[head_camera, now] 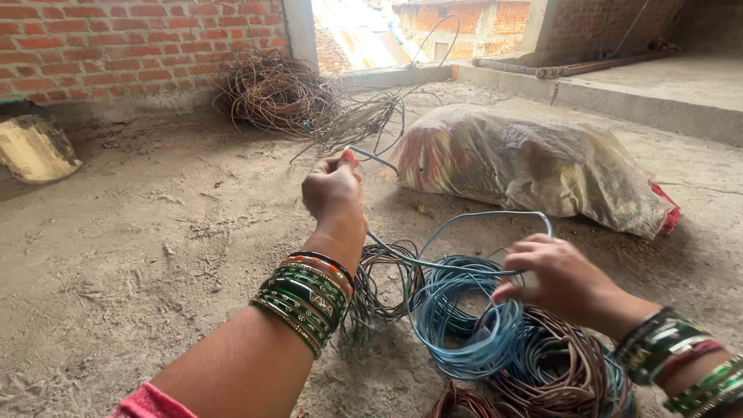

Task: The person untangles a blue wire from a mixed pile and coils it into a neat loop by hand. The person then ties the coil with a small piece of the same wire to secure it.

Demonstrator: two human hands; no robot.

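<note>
Blue wire (457, 267): left hand (333, 190) fisted on its end, stretched away from coil (472, 325); right hand (553, 275) pinching loops.

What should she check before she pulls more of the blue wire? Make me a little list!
1. Left hand grips the blue wire end: ok, fist closed round it.
2. Right hand steadies the blue coil: ok, fingers rest on a loop.
3. Strand between the hands runs free: cannot tell, it passes close over the grey coil.
4. Blue coil clear of the brown coil: not ok, it lies on top, touching it.
5. Ground ahead clear for pulling: not ok, a plastic-wrapped bundle and a rusty wire tangle lie there.
</note>
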